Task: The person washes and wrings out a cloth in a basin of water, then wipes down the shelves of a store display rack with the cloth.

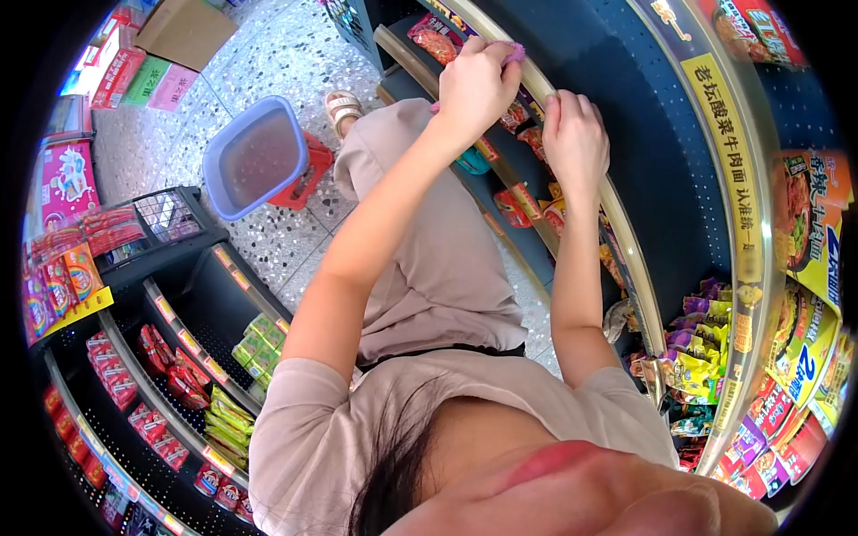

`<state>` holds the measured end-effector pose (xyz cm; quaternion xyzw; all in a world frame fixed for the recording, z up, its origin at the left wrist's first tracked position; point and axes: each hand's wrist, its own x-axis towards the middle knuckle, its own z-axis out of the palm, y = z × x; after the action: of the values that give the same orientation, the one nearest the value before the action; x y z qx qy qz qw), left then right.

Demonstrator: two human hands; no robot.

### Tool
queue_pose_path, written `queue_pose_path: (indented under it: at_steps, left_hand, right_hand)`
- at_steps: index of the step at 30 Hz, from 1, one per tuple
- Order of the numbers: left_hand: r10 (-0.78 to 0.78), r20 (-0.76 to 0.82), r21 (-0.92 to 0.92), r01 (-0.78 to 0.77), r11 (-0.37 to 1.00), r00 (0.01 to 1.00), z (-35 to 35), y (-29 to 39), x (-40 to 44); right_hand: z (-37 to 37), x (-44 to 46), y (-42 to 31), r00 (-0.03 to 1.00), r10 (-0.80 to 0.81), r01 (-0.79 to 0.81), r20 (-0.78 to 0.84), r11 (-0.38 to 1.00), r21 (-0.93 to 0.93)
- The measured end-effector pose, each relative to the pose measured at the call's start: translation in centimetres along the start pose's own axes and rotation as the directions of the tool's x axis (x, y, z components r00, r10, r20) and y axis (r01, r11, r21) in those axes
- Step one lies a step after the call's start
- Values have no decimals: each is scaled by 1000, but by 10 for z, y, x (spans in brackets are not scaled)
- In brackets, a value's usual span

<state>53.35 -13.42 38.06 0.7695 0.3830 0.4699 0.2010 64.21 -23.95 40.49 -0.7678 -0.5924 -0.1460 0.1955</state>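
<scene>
My left hand is at the upper middle, closed on a purple cloth, of which only a small part shows beside the fingers. It presses against the edge rail of a dark shelf. To its right, my right hand rests on the same rail with its fingers curled over the edge. Nothing shows inside that hand, and its fingertips are partly hidden. Red snack packets lie on the lower shelves beneath my arms.
A blue basin of murky water stands on a red stool on the speckled floor. Candy shelves are at the left, a cardboard box at the top left. Noodle packs fill the right side.
</scene>
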Motion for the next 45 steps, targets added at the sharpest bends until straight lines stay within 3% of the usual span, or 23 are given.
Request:
queue_pose_path:
  at_steps: [7,11,13,14,21,24,25,30,34,40,45]
  left_hand:
    - [-31,-92,44,35,998,995,-4,-22,21]
    - [-2,-83,195,19,981,997,-9,-43,43]
    - [-75,-119,134,90,987,990,-21,-27,54]
    - [-108,-62,172,118,978,992,-25,-27,59]
    - [24,-98,154,-8,988,995,-20,-38,57]
    - [-29,32,213,22,977,999,-7,-42,41]
    - [59,-12,83,-58,995,998,-4,-35,32]
    - [-24,20,-14,24,1000,1000,-1,0,2]
    - [167,-39,-96,-170,981,985,4,20,-28]
    - [8,79,82,-15,997,997,1,33,-27]
    - [4,47,129,-10,992,999,-1,20,-13]
  right_hand:
    - [-2,0,-1,999,18,-18,38,1000,9]
    - [-1,0,0,999,25,-26,32,999,31]
    - [-1,0,0,1000,15,-16,15,999,29]
    - [-1,0,0,1000,7,-8,8,1000,21]
    - [0,-2,0,1000,-19,20,-22,1000,18]
    - [2,-2,1,999,-22,22,-33,1000,16]
    - [2,-1,1,999,-23,24,-37,999,21]
    - [2,-2,3,998,-43,45,-56,998,47]
    - [1,-2,2,999,-28,30,-40,998,48]
    - [2,-3,4,999,-25,27,-37,998,51]
    - [1,-2,3,1000,-6,7,-25,998,57]
